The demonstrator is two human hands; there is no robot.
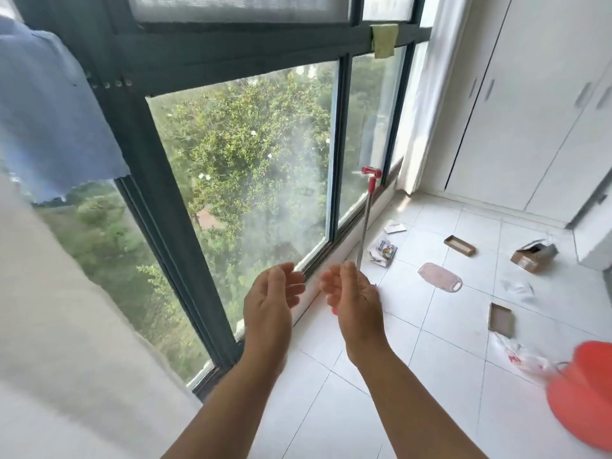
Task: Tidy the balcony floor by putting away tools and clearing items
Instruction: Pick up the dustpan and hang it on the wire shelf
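Both hands up in front of the window, palms facing each other, apart, holding nothing. Left hand (270, 293) open with fingers loosely curled; right hand (352, 293) open too, fingers slightly bent. Just behind the right hand a mop (364, 220) leans upright against the window frame (341, 144), metal pole with a red handle on top; its bottom end is mostly hidden by the right hand, only a bit of red shows. White tile floor (381, 376) has stuff scattered on it: torn packaging (383, 253) near the mop, a small white card (394, 227) beyond it, a clear oval plastic piece (439, 277), two flat brown trays (459, 245) (501, 319), an open cardboard box (533, 256) near the cabinet side, crumpled clear wrap (518, 289), a plastic bag (520, 357) with red print touching a red bucket (583, 392) at lower right. White cabinets (530, 94) at the far end. Blue cloth (43, 111) hangs top left, green rag (384, 39) on the upper frame.
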